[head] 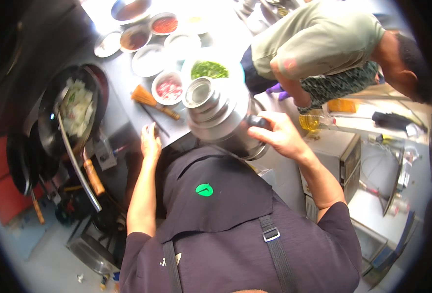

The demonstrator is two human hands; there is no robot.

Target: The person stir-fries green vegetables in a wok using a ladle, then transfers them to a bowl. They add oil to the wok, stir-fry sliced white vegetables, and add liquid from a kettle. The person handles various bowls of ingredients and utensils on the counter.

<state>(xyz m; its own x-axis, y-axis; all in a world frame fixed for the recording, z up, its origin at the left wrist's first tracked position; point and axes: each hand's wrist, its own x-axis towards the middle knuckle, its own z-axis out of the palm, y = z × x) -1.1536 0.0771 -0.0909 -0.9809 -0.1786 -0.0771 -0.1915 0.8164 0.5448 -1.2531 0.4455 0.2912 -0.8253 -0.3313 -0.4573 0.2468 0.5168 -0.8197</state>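
My right hand (283, 133) is closed around the black handle of a shiny metal kettle-like vessel (216, 121) with a stepped, round top. The vessel is at the counter's near edge, close to my apron; whether it rests on the counter I cannot tell. My left hand (151, 143) is at the counter edge with nothing in it, beside a thin dark rod (155, 120). Beyond lies a bamboo wok brush (153, 102). To the left, a black wok (47, 124) holds pale chopped vegetables (77, 108) and a metal ladle (75, 161).
Several bowls stand on the metal counter (122, 86), including one of chopped pink meat (169, 88) and one of chopped greens (209, 69). A co-worker (322, 40) bends over at the right. A bottle of yellow oil (309, 121) sits on a metal box (329, 146).
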